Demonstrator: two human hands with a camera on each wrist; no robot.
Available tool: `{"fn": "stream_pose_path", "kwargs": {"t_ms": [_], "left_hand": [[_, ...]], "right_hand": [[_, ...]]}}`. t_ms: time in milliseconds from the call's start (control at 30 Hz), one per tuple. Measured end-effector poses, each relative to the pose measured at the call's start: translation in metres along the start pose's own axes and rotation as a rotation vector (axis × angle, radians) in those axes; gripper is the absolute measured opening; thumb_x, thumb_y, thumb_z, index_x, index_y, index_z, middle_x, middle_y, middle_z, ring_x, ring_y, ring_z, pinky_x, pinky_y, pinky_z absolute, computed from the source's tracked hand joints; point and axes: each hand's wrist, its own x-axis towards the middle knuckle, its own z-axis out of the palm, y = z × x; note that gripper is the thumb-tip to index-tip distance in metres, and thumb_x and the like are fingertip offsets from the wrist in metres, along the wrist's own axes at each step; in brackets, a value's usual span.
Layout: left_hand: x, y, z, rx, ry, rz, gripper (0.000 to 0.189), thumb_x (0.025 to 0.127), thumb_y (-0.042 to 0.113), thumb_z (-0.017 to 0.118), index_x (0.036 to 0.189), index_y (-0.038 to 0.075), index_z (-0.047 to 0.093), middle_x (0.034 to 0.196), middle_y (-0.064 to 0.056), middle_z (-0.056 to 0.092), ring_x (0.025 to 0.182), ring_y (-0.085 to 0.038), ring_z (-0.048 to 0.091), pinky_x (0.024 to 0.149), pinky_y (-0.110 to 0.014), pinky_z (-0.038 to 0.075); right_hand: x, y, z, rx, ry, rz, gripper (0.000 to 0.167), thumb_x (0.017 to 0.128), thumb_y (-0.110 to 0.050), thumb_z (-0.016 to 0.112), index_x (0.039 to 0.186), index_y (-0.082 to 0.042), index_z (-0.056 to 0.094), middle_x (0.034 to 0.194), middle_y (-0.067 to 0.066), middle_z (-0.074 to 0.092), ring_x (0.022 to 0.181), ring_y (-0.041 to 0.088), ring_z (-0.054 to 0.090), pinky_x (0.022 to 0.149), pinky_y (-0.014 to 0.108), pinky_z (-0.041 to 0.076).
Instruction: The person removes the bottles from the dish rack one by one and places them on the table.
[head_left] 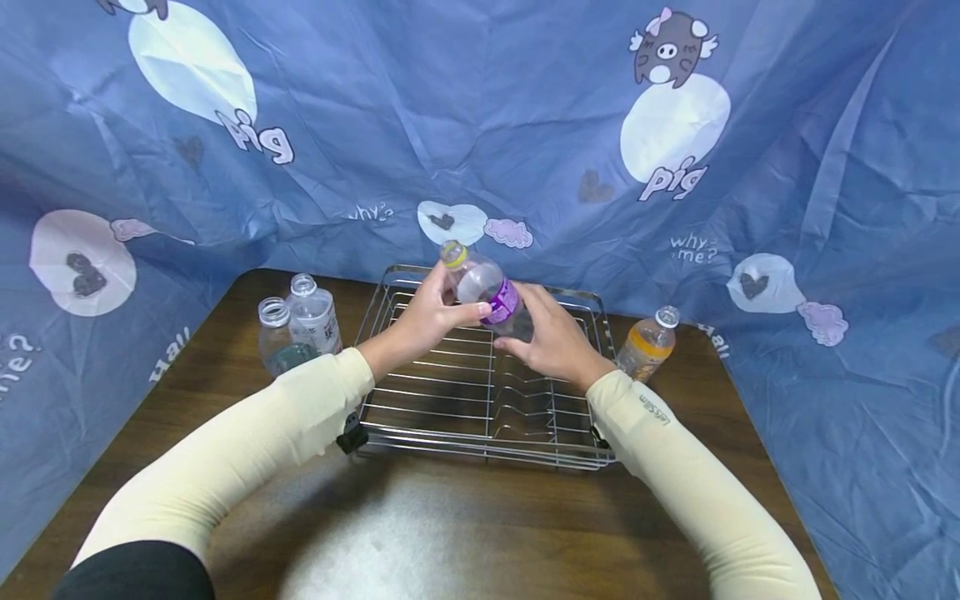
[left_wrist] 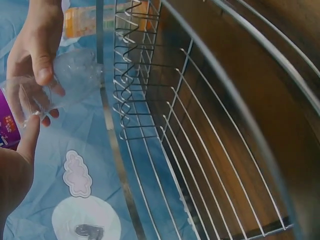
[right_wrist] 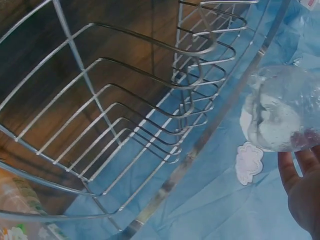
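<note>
Above a wire dish rack (head_left: 487,442), both hands hold a clear plastic bottle (head_left: 480,282) with a purple label and a yellow ring at its neck. It is tilted, its neck toward the upper left. My left hand (head_left: 433,315) grips it between neck and label, thumb across the label. Around the lower part curls my right hand (head_left: 553,335). In the left wrist view, the right hand's (left_wrist: 37,52) thumb and fingers lie against the clear bottle wall (left_wrist: 77,75). The right wrist view shows the bottle's base (right_wrist: 280,112) over the right hand's fingers.
Two clear bottles, one with a white label (head_left: 318,321) and one with a greenish lower part (head_left: 288,358), stand left of the rack. An orange-labelled bottle (head_left: 648,342) stands to its right. Blue printed cloth (head_left: 480,125) hangs behind the brown wooden table (head_left: 480,525).
</note>
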Motion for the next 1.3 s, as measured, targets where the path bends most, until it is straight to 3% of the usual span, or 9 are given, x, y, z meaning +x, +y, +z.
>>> {"fn": "stream_pose_path", "kwargs": {"t_ms": [233, 567, 900, 1167, 1300], "left_hand": [[-0.001, -0.002, 0.001, -0.111, 0.028, -0.063, 0.061, 0.088, -0.004, 0.065, 0.142, -0.003, 0.037, 0.127, -0.023, 0.052, 0.103, -0.025, 0.061, 0.084, -0.04, 0.06], [-0.001, -0.003, 0.002, -0.175, 0.015, -0.1, 0.061, 0.088, -0.008, 0.062, 0.143, -0.005, 0.035, 0.131, -0.024, 0.049, 0.103, -0.024, 0.06, 0.088, -0.04, 0.059], [-0.002, -0.002, -0.003, -0.115, -0.055, -0.121, 0.06, 0.09, -0.006, 0.062, 0.144, -0.004, 0.036, 0.133, -0.025, 0.05, 0.109, -0.029, 0.058, 0.096, -0.053, 0.053], [-0.004, -0.007, -0.006, 0.043, -0.122, -0.171, 0.067, 0.094, 0.004, 0.063, 0.152, -0.001, 0.03, 0.139, -0.024, 0.048, 0.113, -0.033, 0.061, 0.083, -0.039, 0.057], [-0.006, -0.011, -0.01, 0.096, -0.133, -0.211, 0.07, 0.095, 0.005, 0.065, 0.153, 0.001, 0.026, 0.14, -0.024, 0.046, 0.119, -0.036, 0.058, 0.086, -0.039, 0.055]], "right_hand": [[0.0, -0.01, -0.013, -0.027, -0.02, 0.014, 0.089, 0.082, -0.036, 0.085, 0.153, -0.008, 0.039, 0.14, 0.016, 0.057, 0.124, 0.034, 0.055, 0.106, 0.051, 0.044], [-0.002, -0.013, -0.015, -0.009, -0.032, 0.013, 0.087, 0.084, -0.035, 0.084, 0.152, -0.004, 0.039, 0.144, 0.017, 0.053, 0.13, 0.034, 0.053, 0.111, 0.048, 0.041], [-0.003, -0.012, -0.016, -0.04, -0.035, 0.031, 0.084, 0.082, -0.034, 0.085, 0.15, -0.008, 0.043, 0.141, 0.013, 0.057, 0.127, 0.03, 0.056, 0.107, 0.047, 0.045], [-0.008, -0.008, -0.017, -0.067, -0.018, 0.028, 0.084, 0.081, -0.033, 0.087, 0.148, -0.007, 0.044, 0.14, 0.014, 0.058, 0.125, 0.031, 0.058, 0.106, 0.047, 0.046], [-0.01, -0.007, -0.018, -0.07, -0.014, 0.037, 0.084, 0.081, -0.034, 0.086, 0.149, -0.008, 0.044, 0.14, 0.013, 0.058, 0.126, 0.03, 0.057, 0.107, 0.046, 0.045]]}}
